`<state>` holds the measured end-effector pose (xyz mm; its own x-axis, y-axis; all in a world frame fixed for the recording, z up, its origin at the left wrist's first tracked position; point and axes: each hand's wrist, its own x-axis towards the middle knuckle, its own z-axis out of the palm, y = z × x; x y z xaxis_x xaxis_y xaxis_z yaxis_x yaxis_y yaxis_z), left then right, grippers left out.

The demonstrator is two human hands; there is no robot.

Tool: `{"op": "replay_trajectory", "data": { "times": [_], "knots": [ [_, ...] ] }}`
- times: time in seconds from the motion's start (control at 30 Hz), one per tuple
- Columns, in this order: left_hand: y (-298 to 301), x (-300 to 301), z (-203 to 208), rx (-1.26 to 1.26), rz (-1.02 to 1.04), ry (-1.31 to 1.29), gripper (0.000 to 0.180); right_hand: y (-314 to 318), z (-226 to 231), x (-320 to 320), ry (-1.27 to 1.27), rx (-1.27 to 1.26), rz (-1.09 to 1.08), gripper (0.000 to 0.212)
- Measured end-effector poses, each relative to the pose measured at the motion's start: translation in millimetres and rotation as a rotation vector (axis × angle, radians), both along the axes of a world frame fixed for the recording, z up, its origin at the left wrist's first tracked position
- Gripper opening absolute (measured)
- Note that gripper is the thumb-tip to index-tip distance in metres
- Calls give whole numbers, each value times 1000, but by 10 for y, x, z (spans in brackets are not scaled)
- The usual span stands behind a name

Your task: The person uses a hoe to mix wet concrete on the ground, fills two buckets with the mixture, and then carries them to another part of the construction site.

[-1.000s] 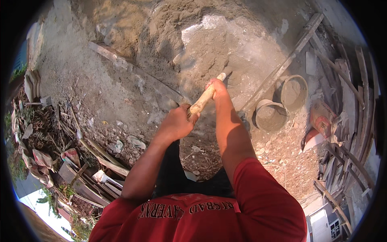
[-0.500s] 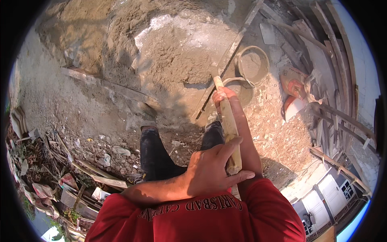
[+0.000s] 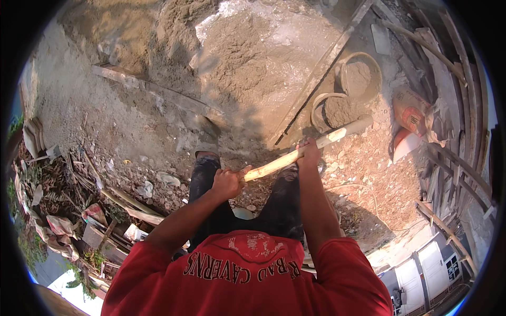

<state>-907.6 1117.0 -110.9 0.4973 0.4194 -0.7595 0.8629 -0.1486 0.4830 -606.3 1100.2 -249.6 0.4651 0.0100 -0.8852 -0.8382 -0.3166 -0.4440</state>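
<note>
My left hand [image 3: 229,183] is closed round the near end of a long, pale wooden tool handle [image 3: 273,167]. My right hand [image 3: 309,152] grips the same handle farther up. The handle slants up to the right, and its far end is grey with mortar. No blade can be made out there. Just beyond that end stands a bucket [image 3: 318,117] with a heap of wet mortar in it. A second bucket [image 3: 378,79], also holding mortar, touches or nearly touches it on the far side. A broad mound of wet mortar [image 3: 237,68] spreads over the ground ahead.
One long board [image 3: 327,66] edges the mortar on the right, another [image 3: 158,95] on the left. A torn paper sack [image 3: 410,113] lies right of the buckets, near stacked timber [image 3: 458,68]. Rubble [image 3: 363,158] covers the ground by my feet; scrap wood [image 3: 132,205] lies left.
The handle has swung from pointing away from me to slanting right, its far end now beside the nearer bucket. My left hand has moved left and forward. Mortar now shows heaped in that bucket.
</note>
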Motion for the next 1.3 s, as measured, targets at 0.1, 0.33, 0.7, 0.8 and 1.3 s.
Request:
{"op": "replay_trajectory", "data": {
  "times": [0.1,0.33,0.7,0.8,1.3],
  "knots": [
    [-210,6,-692,-51,-185,183,59,-5,-325,-102,26,-38,-6,15],
    [-1066,55,-548,-156,434,-224,45,384,840,-611,-155,-34,314,10],
    [1725,35,-964,-322,1168,-438,48,4007,-281,-1906,-308,257,1326,45],
    [1549,111,-913,-663,1377,-411,40,3715,-850,-1966,-148,35,1504,50],
    [1815,1094,1130,-1241,1956,-769,16,2988,238,-998,460,-21,1167,16]
  ]
}}
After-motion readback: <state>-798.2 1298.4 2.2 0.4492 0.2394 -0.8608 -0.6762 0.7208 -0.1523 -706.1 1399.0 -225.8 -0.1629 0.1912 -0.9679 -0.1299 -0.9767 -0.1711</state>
